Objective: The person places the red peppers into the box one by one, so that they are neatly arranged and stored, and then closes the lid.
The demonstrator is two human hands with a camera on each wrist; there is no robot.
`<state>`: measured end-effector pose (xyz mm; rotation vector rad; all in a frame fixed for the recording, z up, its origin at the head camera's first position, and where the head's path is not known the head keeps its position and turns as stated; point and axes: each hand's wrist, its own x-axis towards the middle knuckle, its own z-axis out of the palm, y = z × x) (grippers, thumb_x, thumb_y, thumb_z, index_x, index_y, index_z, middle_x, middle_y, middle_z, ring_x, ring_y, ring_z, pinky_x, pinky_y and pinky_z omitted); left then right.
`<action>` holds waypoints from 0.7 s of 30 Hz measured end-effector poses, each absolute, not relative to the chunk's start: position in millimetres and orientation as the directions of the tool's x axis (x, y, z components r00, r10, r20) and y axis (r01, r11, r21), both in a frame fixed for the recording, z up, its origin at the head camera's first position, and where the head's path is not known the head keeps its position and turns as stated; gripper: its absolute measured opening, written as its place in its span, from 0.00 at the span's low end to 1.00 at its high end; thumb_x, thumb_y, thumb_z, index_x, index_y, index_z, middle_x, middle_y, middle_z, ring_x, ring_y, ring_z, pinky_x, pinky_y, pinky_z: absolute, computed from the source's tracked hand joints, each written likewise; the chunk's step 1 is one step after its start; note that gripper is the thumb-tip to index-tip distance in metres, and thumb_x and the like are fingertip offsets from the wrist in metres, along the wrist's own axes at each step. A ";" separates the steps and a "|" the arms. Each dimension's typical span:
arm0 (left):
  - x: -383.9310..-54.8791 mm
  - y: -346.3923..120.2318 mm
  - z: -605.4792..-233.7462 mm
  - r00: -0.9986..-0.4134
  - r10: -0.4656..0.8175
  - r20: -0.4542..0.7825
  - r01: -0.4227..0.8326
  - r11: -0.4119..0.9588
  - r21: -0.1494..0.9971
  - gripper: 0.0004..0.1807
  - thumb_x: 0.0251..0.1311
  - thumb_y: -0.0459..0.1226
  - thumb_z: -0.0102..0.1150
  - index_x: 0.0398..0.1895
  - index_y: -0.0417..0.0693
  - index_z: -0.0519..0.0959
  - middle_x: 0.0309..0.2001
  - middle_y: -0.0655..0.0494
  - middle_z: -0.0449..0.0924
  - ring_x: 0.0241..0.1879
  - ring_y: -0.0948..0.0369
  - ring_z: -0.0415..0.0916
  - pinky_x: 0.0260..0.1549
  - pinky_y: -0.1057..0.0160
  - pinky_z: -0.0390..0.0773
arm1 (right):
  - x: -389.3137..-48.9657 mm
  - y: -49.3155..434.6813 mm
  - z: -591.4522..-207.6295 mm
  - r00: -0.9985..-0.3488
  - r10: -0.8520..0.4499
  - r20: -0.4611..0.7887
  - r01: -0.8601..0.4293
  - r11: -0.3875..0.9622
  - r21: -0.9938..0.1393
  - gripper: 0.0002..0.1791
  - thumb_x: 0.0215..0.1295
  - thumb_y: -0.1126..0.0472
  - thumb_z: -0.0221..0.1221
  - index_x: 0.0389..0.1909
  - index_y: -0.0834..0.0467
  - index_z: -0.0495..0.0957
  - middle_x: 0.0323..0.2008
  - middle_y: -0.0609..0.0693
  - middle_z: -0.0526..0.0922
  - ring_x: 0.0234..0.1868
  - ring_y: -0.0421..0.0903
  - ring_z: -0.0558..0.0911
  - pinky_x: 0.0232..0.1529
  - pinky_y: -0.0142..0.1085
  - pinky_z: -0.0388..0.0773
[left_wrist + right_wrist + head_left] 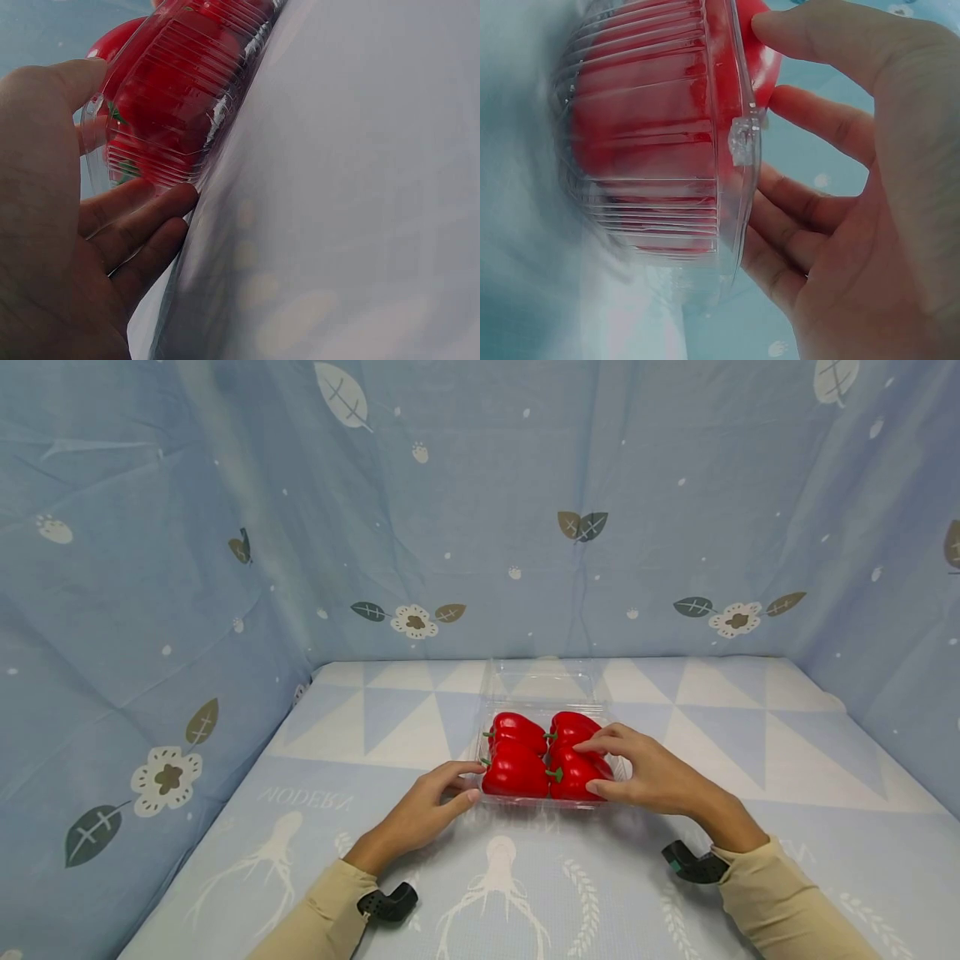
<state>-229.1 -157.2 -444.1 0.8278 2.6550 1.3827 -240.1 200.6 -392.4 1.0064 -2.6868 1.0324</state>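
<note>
Several red bell peppers with green stems sit in a clear plastic clamshell box. My right hand reaches over the box's right side. Its thumb and index finger hold the front right bell pepper, with the thumb low on its near side. At the left wall my left hand rests with extended, loosely bent fingers. In the left wrist view its thumb lies at the rim, and the lower fingers reach to the ribbed side. The front left bell pepper is closest to this hand.
The box's clear lid stands open at the back. A pale blue and white patterned cloth covers the table. Blue printed curtains hang behind and at both sides. Each wrist wears a black device.
</note>
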 end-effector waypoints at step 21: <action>-229.2 -157.5 -444.5 -0.857 0.473 0.202 0.437 0.463 0.771 0.25 0.71 0.50 0.57 0.68 0.55 0.72 0.65 0.61 0.73 0.53 0.63 0.79 0.51 0.62 0.80 | -254.9 214.9 -388.1 -0.838 -0.425 0.341 -0.528 0.481 -0.700 0.17 0.68 0.58 0.64 0.56 0.58 0.81 0.48 0.50 0.85 0.45 0.44 0.83 0.47 0.36 0.82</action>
